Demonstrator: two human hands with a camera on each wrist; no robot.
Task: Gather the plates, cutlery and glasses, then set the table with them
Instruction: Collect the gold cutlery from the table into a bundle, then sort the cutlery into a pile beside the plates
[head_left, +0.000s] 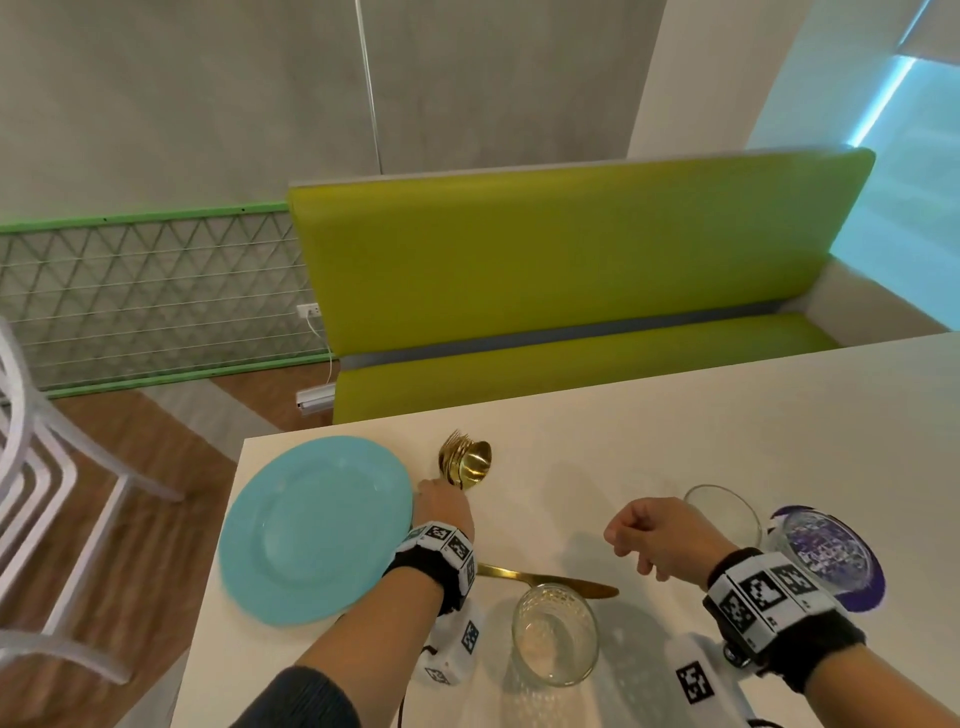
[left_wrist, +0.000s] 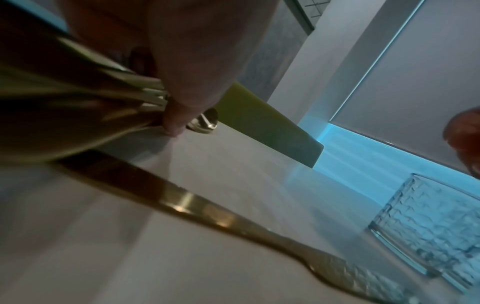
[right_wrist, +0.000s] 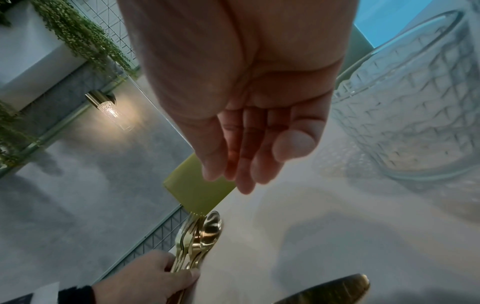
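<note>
My left hand (head_left: 441, 506) grips a bundle of gold spoons and forks (head_left: 465, 460) by the handles, heads pointing away, just right of a light blue plate (head_left: 317, 527). The left wrist view shows my thumb (left_wrist: 176, 121) pressed on the handles (left_wrist: 78, 107). A gold knife (head_left: 550, 582) lies on the table behind that wrist. In front of it stands a patterned glass (head_left: 555, 634). My right hand (head_left: 654, 535) hovers over the table with loosely curled fingers (right_wrist: 246, 160) and holds nothing. A second glass (head_left: 722, 512) stands just right of it.
A purple plate (head_left: 862, 587) with a clear glass dish on it sits at the right edge. The white table (head_left: 675, 426) ends just beyond the cutlery. A green bench (head_left: 571, 260) stands behind it and a white chair (head_left: 31, 467) at the left.
</note>
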